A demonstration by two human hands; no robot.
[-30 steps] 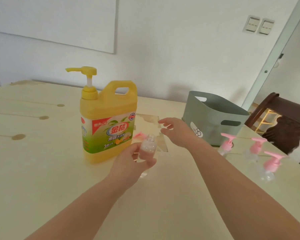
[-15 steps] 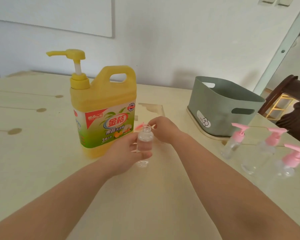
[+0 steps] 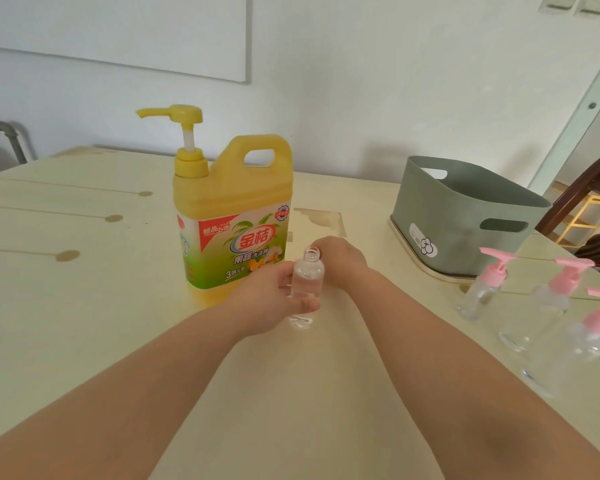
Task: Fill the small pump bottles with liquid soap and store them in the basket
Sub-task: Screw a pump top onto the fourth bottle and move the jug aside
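Head view showed the left hand grasping one small uncapped bottle upright, just in front of the one yellow soap jug. The right hand lay curled close behind the bottle's neck, and I could not tell whether it held something. The tabletop spread wide to the left of the jug and toward the person, while at the right side one grey basket stood near the edge, with three pink-pump bottles in a row before it.

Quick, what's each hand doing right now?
Left hand: holds the small clear bottle, cap off.
Right hand: fingers hidden behind the bottle; cannot tell.
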